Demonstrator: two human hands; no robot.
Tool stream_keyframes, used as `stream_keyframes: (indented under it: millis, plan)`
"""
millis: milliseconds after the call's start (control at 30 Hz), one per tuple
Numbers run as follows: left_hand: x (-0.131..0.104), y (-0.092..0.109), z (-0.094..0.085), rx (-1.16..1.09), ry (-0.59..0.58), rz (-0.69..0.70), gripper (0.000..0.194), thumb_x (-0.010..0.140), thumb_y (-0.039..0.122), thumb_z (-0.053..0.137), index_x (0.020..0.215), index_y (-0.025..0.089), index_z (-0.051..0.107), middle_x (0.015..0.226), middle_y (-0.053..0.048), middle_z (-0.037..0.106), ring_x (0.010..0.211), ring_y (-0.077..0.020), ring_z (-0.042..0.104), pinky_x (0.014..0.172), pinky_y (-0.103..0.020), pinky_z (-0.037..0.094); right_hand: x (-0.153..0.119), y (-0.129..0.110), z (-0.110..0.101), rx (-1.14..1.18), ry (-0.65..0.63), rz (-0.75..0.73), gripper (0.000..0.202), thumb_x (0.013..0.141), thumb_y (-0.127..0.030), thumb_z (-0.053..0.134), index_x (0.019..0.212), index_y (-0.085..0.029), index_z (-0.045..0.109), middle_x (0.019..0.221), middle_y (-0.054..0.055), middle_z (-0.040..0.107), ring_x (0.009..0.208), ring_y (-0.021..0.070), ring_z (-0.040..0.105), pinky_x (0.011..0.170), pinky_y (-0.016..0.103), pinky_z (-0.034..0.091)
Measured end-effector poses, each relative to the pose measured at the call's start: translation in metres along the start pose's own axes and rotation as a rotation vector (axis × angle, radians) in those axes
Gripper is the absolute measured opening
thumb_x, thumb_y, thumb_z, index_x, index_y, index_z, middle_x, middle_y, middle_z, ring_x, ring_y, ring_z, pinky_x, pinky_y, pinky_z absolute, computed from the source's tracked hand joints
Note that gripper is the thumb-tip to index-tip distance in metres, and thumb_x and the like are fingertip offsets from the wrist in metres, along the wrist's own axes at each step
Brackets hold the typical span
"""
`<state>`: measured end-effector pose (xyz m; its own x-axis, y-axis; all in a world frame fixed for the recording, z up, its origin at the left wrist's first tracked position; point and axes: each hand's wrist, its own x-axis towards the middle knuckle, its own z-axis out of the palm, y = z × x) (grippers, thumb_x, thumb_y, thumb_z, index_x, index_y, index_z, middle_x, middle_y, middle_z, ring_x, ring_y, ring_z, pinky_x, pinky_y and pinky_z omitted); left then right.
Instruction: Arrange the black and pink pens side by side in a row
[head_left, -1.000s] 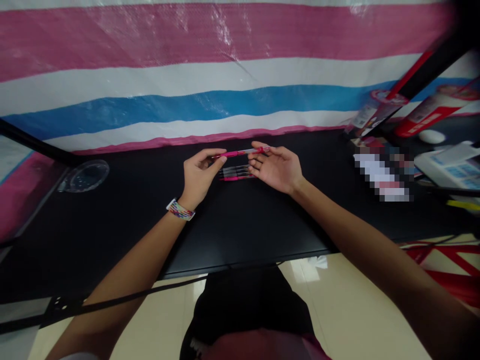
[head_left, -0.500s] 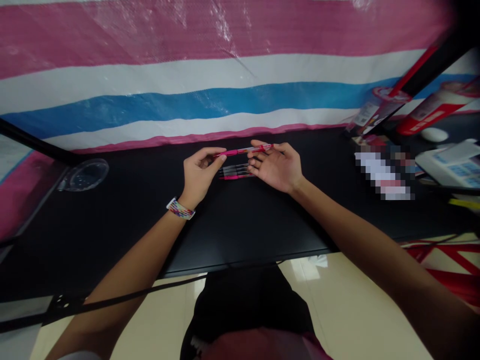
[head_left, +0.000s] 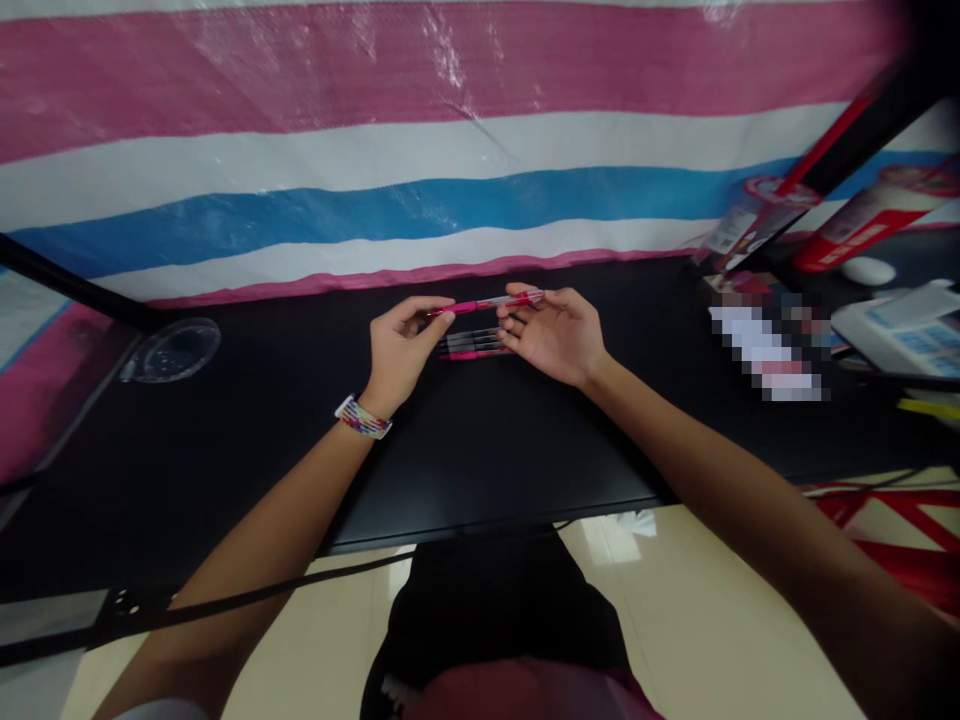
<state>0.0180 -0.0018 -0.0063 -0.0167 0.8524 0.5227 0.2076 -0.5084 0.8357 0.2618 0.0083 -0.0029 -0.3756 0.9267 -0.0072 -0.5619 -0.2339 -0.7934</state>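
Observation:
A pink pen [head_left: 491,302] with a clear barrel section is held level above the black table [head_left: 480,450]. My left hand [head_left: 409,345] pinches its left end between thumb and fingers. My right hand [head_left: 559,335], palm turned up, has its thumb and fingers at the pen's right end. Just below lie several pens [head_left: 471,345] side by side on the table, mostly dark and clear with a pink one nearest me. Their right ends are partly hidden by the fingers of my right hand.
A clear plastic lid [head_left: 176,350] lies at the left. To the right stand a clear cup [head_left: 757,215] with a red straw and a red-and-white cup [head_left: 870,220], near a white rounded object [head_left: 868,271]. A striped plastic sheet [head_left: 450,200] hangs behind the table.
Both hands stay almost in place with the pen between them. The pen's right end has shifted very slightly left, and the view has moved a little.

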Motion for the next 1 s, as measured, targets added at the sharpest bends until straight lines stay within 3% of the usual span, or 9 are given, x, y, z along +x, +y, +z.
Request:
stream_keyframes:
  millis: [167, 367, 633, 733, 800, 867, 1000]
  plan:
    - [0.000, 0.001, 0.000, -0.016, 0.000, -0.006, 0.023, 0.096, 0.044, 0.090, 0.109, 0.025, 0.088, 0.113, -0.007, 0.088, 0.106, -0.0233, 0.081, 0.099, -0.040, 0.064, 0.001, 0.000, -0.001, -0.006, 0.001, 0.007, 0.047, 0.090, -0.059, 0.065, 0.121, -0.026, 0.078, 0.108, 0.009, 0.084, 0.108, 0.0295, 0.075, 0.101, 0.048, 0.064]
    - [0.000, 0.000, 0.000, -0.025, -0.006, -0.015, 0.023, 0.095, 0.045, 0.090, 0.108, 0.026, 0.088, 0.112, -0.006, 0.088, 0.104, -0.0227, 0.081, 0.099, -0.039, 0.064, 0.001, 0.002, -0.002, 0.002, -0.005, -0.007, 0.039, 0.089, -0.050, 0.068, 0.117, -0.027, 0.080, 0.104, 0.009, 0.084, 0.107, 0.0291, 0.075, 0.101, 0.048, 0.063]
    - [0.001, -0.004, -0.002, -0.001, -0.002, -0.010, 0.022, 0.095, 0.044, 0.090, 0.108, 0.026, 0.088, 0.111, -0.006, 0.088, 0.102, -0.0225, 0.081, 0.097, -0.039, 0.064, 0.001, -0.003, 0.000, -0.078, 0.010, 0.005, 0.042, 0.092, -0.056, 0.068, 0.119, -0.026, 0.082, 0.108, 0.009, 0.085, 0.101, 0.0286, 0.077, 0.095, 0.047, 0.065]
    - [0.002, -0.007, -0.003, 0.005, -0.016, 0.001, 0.018, 0.095, 0.040, 0.090, 0.108, 0.027, 0.088, 0.111, -0.006, 0.088, 0.099, -0.0215, 0.080, 0.095, -0.038, 0.064, 0.002, -0.001, -0.003, -0.257, 0.082, -0.131, 0.041, 0.092, -0.060, 0.075, 0.113, -0.025, 0.085, 0.100, 0.009, 0.084, 0.089, 0.0268, 0.075, 0.085, 0.044, 0.065]
    - [0.003, -0.010, -0.004, 0.027, -0.026, -0.003, 0.018, 0.095, 0.039, 0.090, 0.108, 0.027, 0.088, 0.113, -0.006, 0.088, 0.098, -0.0216, 0.080, 0.094, -0.038, 0.064, 0.002, 0.002, -0.005, -0.438, 0.167, -0.273, 0.030, 0.091, -0.052, 0.084, 0.104, -0.026, 0.087, 0.093, 0.007, 0.082, 0.085, 0.0257, 0.074, 0.082, 0.042, 0.064]
    - [0.004, -0.014, -0.005, 0.055, -0.032, -0.013, 0.017, 0.095, 0.038, 0.088, 0.109, 0.027, 0.088, 0.115, -0.006, 0.088, 0.101, -0.0227, 0.080, 0.095, -0.038, 0.064, 0.003, 0.005, -0.008, -0.605, 0.216, -0.385, 0.018, 0.091, -0.043, 0.087, 0.098, -0.027, 0.088, 0.097, 0.007, 0.082, 0.091, 0.0267, 0.075, 0.087, 0.043, 0.063]
    - [0.007, -0.028, -0.007, 0.145, -0.061, -0.027, 0.016, 0.096, 0.033, 0.084, 0.110, 0.027, 0.088, 0.115, -0.007, 0.088, 0.107, -0.0250, 0.081, 0.100, -0.042, 0.062, 0.010, 0.006, -0.020, -0.863, 0.168, -0.460, 0.012, 0.093, -0.033, 0.082, 0.103, -0.030, 0.089, 0.116, 0.008, 0.082, 0.114, 0.0319, 0.073, 0.108, 0.052, 0.057]
